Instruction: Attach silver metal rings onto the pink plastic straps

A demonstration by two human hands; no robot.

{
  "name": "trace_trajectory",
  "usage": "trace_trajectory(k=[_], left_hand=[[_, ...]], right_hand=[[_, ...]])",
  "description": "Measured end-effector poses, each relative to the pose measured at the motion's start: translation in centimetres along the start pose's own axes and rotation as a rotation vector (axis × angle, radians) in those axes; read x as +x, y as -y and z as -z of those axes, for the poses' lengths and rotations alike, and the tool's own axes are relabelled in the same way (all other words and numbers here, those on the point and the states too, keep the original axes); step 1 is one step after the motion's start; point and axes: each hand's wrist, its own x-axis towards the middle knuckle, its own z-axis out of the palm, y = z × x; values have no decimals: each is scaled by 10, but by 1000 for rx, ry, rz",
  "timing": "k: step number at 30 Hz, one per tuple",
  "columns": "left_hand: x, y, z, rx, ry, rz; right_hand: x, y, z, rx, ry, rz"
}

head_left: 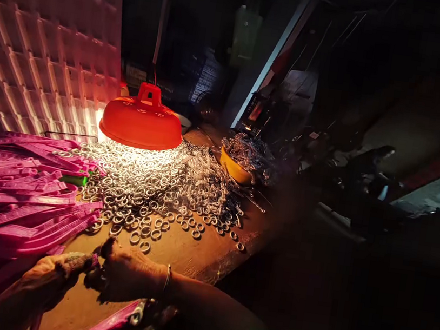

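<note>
My left hand (53,272) and my right hand (126,275) meet low at the near edge of the wooden table (187,250). Both are closed in a pinch around something small between them, too dark to name. A pink strap (111,322) with a metal ring at its end runs under my right wrist. A heap of metal rings (151,188) lies just beyond my hands under an orange lamp (142,118). A pile of pink straps (11,190) lies to the left.
A yellow bowl (235,170) heaped with shiny metal parts stands at the table's far right. A ribbed white plastic panel (45,36) leans up at the back left. Everything right of the table is dark.
</note>
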Motion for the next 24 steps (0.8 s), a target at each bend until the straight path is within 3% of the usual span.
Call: trace_trajectory(k=[3,6,10,14,18,24], left_hand=[[-14,6,-18,-90,25,-43],[-34,12,-34,-38,183,16],[-69,11,-47,-30,274,121],[-90,4,-59,-132,279,72],[-88,13,-66,-255,236,81],[-77,22,-62,-281,208,117]], right_hand=[[-31,22,2,-170,17,73],[-61,46,6,-214,25,106],[-84,60,1,123,56,-110],[-85,56,-17,520,-26,-132],[-82,52,-26,693,-53,-156],[-72,43,-17,757,179,-149]])
